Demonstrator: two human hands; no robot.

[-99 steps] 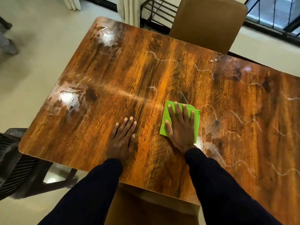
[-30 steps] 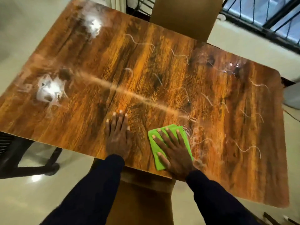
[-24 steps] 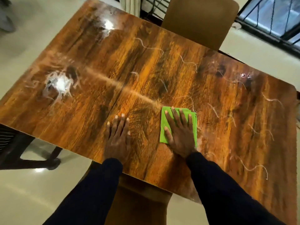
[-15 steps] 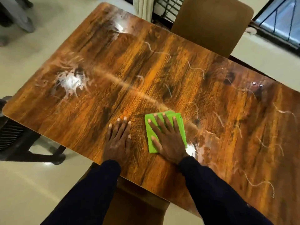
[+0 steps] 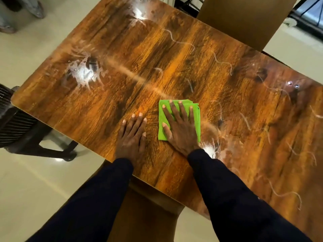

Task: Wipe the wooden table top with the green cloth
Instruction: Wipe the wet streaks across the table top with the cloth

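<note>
The wooden surface (image 5: 122, 49) is a long, glossy top with strong orange and dark brown grain. It takes up most of what I can see from here. The green cloth (image 5: 196, 123) lies folded flat on it, close to the near edge and about midway along. The right hand (image 5: 181, 131) presses down on the cloth with its fingers (image 5: 181, 110) straight and spread wide, so green shows between and around them. The left hand (image 5: 132, 137) rests palm down on bare wood just beside the cloth, its fingers straight and close together, holding nothing. Both arms are in dark sleeves (image 5: 227, 189).

The top is marked all over. Thin white squiggly lines (image 5: 181, 42) wander across the far half and down the right side. A pale streak (image 5: 132, 74) runs diagonally from the left towards the cloth. Bright smeared patches catch the light at the left (image 5: 83, 74), near the far corner (image 5: 139, 14) and just beside the right wrist (image 5: 209, 149).

A tan chair back (image 5: 244, 20) stands at the far side of the surface. A dark slatted chair (image 5: 12, 123) sits at the left end, and another brown seat (image 5: 148, 215) is tucked under the near edge. The floor (image 5: 35, 180) is pale and shiny. Dark window bars (image 5: 311, 11) show in the far right corner.
</note>
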